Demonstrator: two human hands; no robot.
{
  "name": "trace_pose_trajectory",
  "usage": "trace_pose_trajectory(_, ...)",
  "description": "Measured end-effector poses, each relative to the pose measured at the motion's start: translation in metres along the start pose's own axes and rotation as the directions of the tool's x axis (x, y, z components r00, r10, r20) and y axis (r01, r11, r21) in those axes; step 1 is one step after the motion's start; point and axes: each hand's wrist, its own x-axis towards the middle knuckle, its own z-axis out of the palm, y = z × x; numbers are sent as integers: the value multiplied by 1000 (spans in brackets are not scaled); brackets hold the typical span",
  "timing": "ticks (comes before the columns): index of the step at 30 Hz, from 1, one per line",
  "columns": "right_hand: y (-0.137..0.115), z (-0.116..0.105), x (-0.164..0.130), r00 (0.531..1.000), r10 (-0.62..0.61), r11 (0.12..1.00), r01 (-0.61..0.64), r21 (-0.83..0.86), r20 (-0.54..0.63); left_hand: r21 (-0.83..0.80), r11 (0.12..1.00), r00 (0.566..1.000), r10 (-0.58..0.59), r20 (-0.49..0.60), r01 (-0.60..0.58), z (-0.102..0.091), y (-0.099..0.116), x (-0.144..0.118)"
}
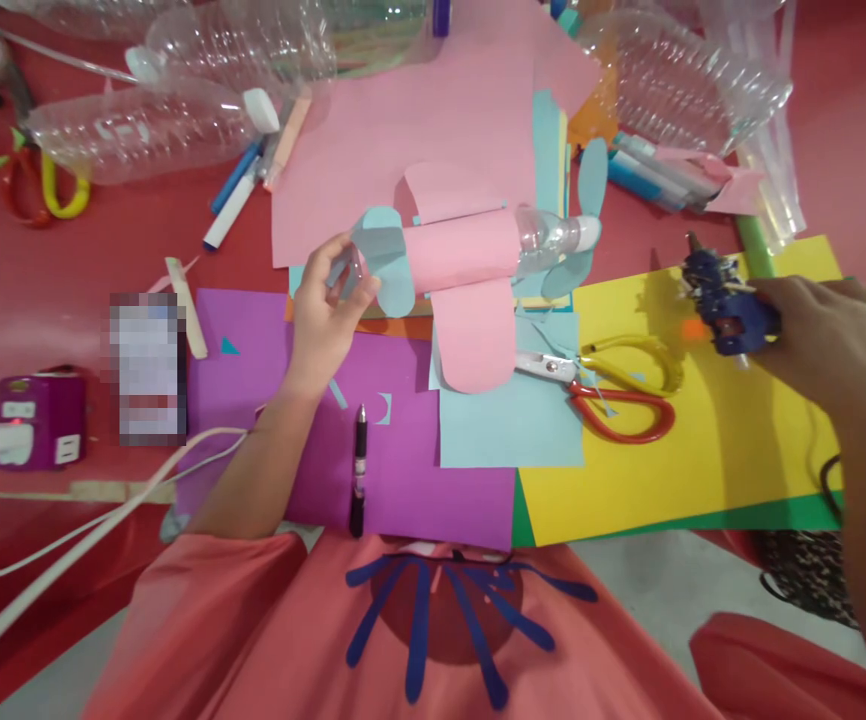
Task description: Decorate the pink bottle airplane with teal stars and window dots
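My left hand (332, 310) is closed on the tail end of a toy plane (463, 248) made from a clear plastic bottle. Pink paper wraps its body, with pink paper wings on both sides. Light blue paper forms the tail pieces, and light blue blades sit at the white-capped nose. To the right, my right hand (830, 325) grips a dark blue hot glue gun (733, 310), its nozzle pointing away from me. Scissors (598, 385) with red and yellow handles lie between the hands, their blades partly under the lower wing.
Purple paper (418, 490) and yellow paper (710, 440) cover the near table edge, with a pen (359, 470) on the purple. A phone (149, 370) and purple power adapter (39, 420) with cables lie left. Clear bottles (148, 130) and markers (234, 195) lie farther back.
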Motion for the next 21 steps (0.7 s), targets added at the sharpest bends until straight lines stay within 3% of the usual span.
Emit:
trace_pose_trajectory(1, 2, -2, 5, 993, 48, 997, -42, -61, 106, -1, 1000, 1000, -5, 1, 5, 0, 0, 0)
trace_pose_trajectory(4, 5, -6, 16, 966, 57, 994, -32, -103, 253, 0, 1000, 1000, -10, 11, 10, -1, 1, 1)
trace_pose_trajectory(8, 20, -5, 20, 966, -53, 993, 77, -85, 251, -3, 1000, 1000, 2, 20, -2, -1, -3, 1)
trace_pose_trajectory(13, 33, -8, 16, 966, 15, 978, 39, -204, 259, 6, 1000, 1000, 5, 22, -5, -1, 0, -1)
trace_pose_trajectory(17, -10, -12, -3, 982, -183, 976, 187, -109, 40, 59, 998, 998, -1, -65, 5, -2, 4, -1)
trace_pose_trajectory(19, -48, -11, -17, 958, -284, 959, 284, 10, -35, 57, 998, 982, 21, -189, -10, -4, 4, 0)
trace_pose_trajectory(21, -87, -8, -30, 927, -366, 922, 373, 103, -80, 53, 996, 930, 81, -358, -67, -7, 6, 2)
